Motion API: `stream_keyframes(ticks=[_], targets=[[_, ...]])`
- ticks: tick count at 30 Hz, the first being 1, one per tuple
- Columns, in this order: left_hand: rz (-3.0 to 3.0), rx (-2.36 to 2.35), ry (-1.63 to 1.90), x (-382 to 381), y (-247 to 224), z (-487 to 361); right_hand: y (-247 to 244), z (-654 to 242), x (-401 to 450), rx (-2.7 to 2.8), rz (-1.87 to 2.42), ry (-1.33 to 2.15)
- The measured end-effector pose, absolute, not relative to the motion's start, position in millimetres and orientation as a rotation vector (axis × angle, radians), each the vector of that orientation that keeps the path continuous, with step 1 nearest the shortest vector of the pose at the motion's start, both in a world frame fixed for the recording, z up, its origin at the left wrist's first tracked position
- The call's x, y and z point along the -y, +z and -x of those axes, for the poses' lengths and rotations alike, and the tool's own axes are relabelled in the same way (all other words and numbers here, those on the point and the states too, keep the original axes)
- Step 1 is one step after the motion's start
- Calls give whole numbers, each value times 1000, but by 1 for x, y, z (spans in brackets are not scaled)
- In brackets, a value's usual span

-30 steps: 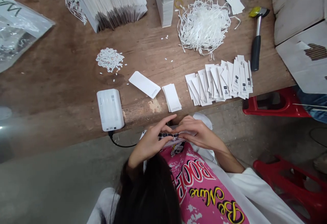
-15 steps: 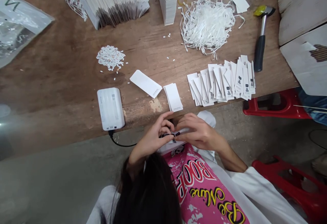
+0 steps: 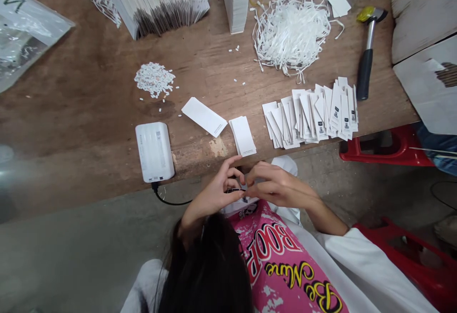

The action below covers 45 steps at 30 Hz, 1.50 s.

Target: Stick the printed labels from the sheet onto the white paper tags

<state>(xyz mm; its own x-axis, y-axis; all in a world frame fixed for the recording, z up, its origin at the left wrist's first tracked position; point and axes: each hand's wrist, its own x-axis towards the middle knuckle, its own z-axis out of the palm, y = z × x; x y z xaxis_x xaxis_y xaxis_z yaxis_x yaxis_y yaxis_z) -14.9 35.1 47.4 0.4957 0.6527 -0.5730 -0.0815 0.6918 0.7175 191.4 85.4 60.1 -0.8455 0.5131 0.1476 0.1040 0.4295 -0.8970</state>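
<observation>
My left hand (image 3: 227, 185) and my right hand (image 3: 276, 184) meet just below the table's front edge, in front of the pink print on the shirt. Both have curled fingers, with thumbs and fingertips pinched close together. What they hold is mostly hidden; only a bit of white and dark shows between the fingertips. Nearest to them on the table lies a small stack of white cards (image 3: 243, 135), with a longer white card (image 3: 204, 116) to its left. A spread row of printed white tags (image 3: 310, 115) lies to the right.
A white power bank (image 3: 154, 152) with a black cable sits at the left edge. Beyond lie a heap of small white pieces (image 3: 154, 80), a pile of white strings (image 3: 291, 32), stacked cards (image 3: 239, 6) and a hammer (image 3: 364, 73). A red stool (image 3: 389, 149) stands at right.
Both hands stay together in nearly the same place, with the right fingers shifted slightly. Less of the dark and white thing shows between them now. The things on the table have not moved.
</observation>
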Motion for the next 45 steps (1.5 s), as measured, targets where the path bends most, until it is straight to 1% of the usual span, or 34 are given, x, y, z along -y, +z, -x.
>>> stream_keyframes(ticks=[3,6,10,14,19,31,36,39,42,45], targets=[[-782,-1021,483,-33,44,16,64,-197,-91,2110,528,1472],[-1079,-1153,464,-32,44,12,66,-203,-108,2002,739,1493],[-1532,-1406,238,-33,49,0,57,-198,-137,2159,1009,1314],[-1731,-1573,-10,-34,50,-10,39,-183,-153,2355,994,1253],[-1797,-1591,-116,-35,48,-10,31,-174,-154,2453,967,1193],[-1812,-1587,-111,-36,50,-9,29,-173,-155,2590,927,1145],[-1824,-1628,-173,-37,50,-13,29,-173,-154,2632,913,1087],[-1855,-1667,-255,-38,53,-17,35,-171,-153,2709,916,993],[-1873,-1700,-326,-39,56,-21,44,-172,-147,2824,929,822],[-1872,-1703,-351,-41,59,-21,50,-176,-137,2728,1120,635]])
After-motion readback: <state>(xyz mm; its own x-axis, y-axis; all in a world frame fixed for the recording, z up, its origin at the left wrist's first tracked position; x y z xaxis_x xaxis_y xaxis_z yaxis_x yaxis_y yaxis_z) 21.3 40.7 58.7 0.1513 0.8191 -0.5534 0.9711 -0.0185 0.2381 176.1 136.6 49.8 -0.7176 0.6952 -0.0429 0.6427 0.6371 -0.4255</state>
